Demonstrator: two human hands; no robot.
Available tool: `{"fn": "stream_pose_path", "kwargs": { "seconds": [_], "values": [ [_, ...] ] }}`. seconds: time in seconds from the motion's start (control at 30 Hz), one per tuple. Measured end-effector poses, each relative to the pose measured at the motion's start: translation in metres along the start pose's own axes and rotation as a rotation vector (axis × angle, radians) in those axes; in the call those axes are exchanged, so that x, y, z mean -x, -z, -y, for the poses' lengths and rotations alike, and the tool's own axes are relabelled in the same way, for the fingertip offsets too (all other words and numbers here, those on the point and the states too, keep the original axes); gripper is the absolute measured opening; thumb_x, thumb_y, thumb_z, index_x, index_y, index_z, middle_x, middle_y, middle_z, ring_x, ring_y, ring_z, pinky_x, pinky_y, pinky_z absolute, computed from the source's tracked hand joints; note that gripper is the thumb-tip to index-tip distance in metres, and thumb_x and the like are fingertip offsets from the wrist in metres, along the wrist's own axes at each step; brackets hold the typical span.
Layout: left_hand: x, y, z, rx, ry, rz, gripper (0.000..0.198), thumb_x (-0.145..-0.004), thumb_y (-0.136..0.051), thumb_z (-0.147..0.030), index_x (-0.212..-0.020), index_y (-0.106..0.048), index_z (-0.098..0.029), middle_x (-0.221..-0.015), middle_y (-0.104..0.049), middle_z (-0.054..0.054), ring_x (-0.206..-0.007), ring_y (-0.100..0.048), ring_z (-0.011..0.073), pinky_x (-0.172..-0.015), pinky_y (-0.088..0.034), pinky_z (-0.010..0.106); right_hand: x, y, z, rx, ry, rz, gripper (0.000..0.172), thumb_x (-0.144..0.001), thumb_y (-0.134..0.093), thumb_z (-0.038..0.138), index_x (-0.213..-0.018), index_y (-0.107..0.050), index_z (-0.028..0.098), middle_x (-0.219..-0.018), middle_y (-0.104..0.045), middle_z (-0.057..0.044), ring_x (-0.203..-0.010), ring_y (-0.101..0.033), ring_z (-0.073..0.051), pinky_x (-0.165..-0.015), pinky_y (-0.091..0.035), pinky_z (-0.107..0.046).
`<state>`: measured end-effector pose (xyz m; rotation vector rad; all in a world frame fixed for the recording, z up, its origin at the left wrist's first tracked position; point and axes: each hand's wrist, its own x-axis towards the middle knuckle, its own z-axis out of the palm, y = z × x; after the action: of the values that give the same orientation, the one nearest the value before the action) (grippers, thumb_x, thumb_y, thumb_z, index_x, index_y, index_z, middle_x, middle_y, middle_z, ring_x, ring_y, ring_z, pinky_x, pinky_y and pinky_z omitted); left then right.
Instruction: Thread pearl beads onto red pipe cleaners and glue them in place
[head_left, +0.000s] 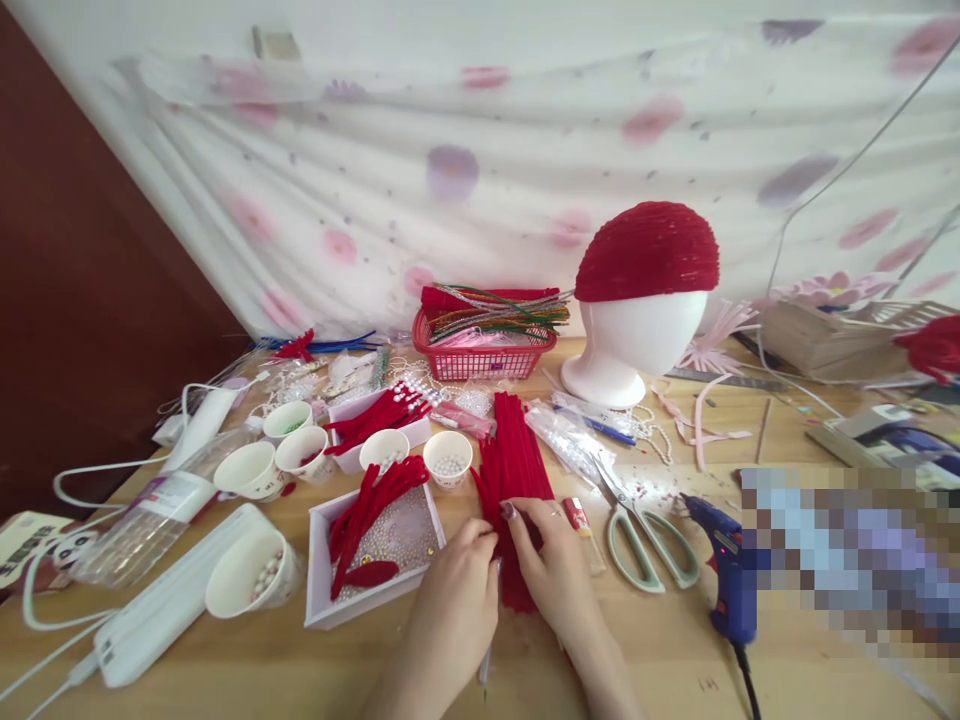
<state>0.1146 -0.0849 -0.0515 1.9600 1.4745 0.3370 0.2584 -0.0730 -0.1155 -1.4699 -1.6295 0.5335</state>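
Note:
A long bundle of red fuzzy stems [516,440] lies lengthwise on the table in front of me. My left hand [463,585] is at its left edge, fingers bent and pressed together; a thin pale strip shows beneath it, and what the fingertips pinch is too small to make out. My right hand [551,560] rests over the bundle, its thumb and fingers closing on red stems. Just left of my hands is a white tray [319,570] with red stems and small beads. Green-handled scissors [637,530] lie open to the right.
Paper cups [251,575] of beads stand at left near a power strip [180,590]. A red basket [484,362] and a white foam head [637,340] wearing a red cap [652,250] stand behind. At right is a blue glue gun [731,570] with a cord. A lighter [577,515] lies beside my right hand.

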Motion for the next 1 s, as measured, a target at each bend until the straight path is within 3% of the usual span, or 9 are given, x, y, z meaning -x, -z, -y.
{"fn": "stream_pose_path", "kwargs": {
  "seconds": [0.13, 0.3, 0.4, 0.5, 0.67, 0.77, 1.0],
  "values": [
    [0.008, 0.003, -0.001, -0.036, 0.061, -0.034, 0.045, -0.096, -0.038, -0.005, -0.136, -0.059, -0.009, -0.141, -0.061, 0.017, -0.129, -0.061, 0.0241, -0.111, -0.046, 0.035, 0.003, 0.002, -0.001, 0.023, 0.052, 0.007, 0.017, -0.104, -0.051, 0.023, -0.105, -0.067, 0.018, -0.097, -0.071, -0.004, -0.091, -0.067, -0.021, -0.083, -0.054, -0.041],
    [0.015, 0.001, -0.007, -0.112, 0.082, -0.026, 0.046, -0.095, -0.032, 0.003, -0.121, -0.067, -0.012, -0.126, -0.07, 0.013, -0.119, -0.066, 0.0222, -0.103, -0.05, 0.031, 0.009, 0.011, 0.01, 0.106, 0.176, 0.088, 0.022, -0.083, -0.064, 0.01, -0.103, -0.069, 0.019, -0.104, -0.07, -0.007, -0.1, -0.062, -0.027, -0.09, -0.051, -0.047],
    [0.018, -0.009, -0.011, -0.177, 0.108, -0.024, 0.047, -0.093, -0.033, 0.006, -0.121, -0.066, -0.012, -0.126, -0.07, 0.014, -0.115, -0.069, 0.0254, -0.098, -0.053, 0.035, 0.012, 0.011, 0.01, 0.17, 0.219, 0.096, 0.014, -0.09, -0.07, 0.022, -0.103, -0.068, 0.019, -0.107, -0.068, -0.006, -0.102, -0.063, -0.026, -0.092, -0.052, -0.048],
    [0.021, -0.022, -0.012, -0.246, 0.143, -0.05, 0.044, -0.095, -0.033, 0.006, -0.12, -0.066, -0.01, -0.126, -0.068, 0.017, -0.107, -0.072, 0.0263, -0.091, -0.058, 0.038, 0.012, 0.007, 0.003, 0.216, 0.253, 0.071, 0.02, -0.098, -0.067, 0.035, -0.109, -0.068, 0.018, -0.114, -0.069, -0.007, -0.103, -0.066, -0.024, -0.092, -0.055, -0.047],
    [0.021, -0.036, -0.008, -0.325, 0.169, -0.127, 0.019, -0.1, -0.057, -0.015, -0.117, -0.066, -0.013, -0.122, -0.07, 0.01, -0.103, -0.071, 0.0221, -0.088, -0.061, 0.042, 0.011, 0.004, -0.009, 0.261, 0.292, 0.024, 0.025, -0.099, -0.066, 0.034, -0.118, -0.066, 0.018, -0.121, -0.068, -0.008, -0.104, -0.068, -0.024, -0.089, -0.058, -0.046],
    [0.019, -0.039, -0.003, -0.345, 0.192, -0.149, 0.025, -0.098, -0.064, -0.027, -0.12, -0.065, -0.015, -0.116, -0.071, 0.008, -0.099, -0.071, 0.0221, -0.085, -0.062, 0.042, 0.011, 0.004, -0.009, 0.278, 0.309, 0.024, 0.024, -0.099, -0.065, 0.033, -0.119, -0.066, 0.018, -0.122, -0.068, -0.008, -0.104, -0.068, -0.024, -0.089, -0.058, -0.046],
    [0.011, -0.034, -0.001, -0.394, 0.269, -0.087, 0.029, -0.098, -0.064, -0.032, -0.121, -0.065, -0.015, -0.114, -0.07, 0.009, -0.095, -0.071, 0.0216, -0.082, -0.061, 0.041, 0.01, 0.002, -0.009, 0.315, 0.293, 0.036, 0.023, -0.099, -0.065, 0.032, -0.118, -0.067, 0.019, -0.125, -0.068, -0.009, -0.107, -0.067, -0.025, -0.093, -0.057, -0.047]
  ]
}}
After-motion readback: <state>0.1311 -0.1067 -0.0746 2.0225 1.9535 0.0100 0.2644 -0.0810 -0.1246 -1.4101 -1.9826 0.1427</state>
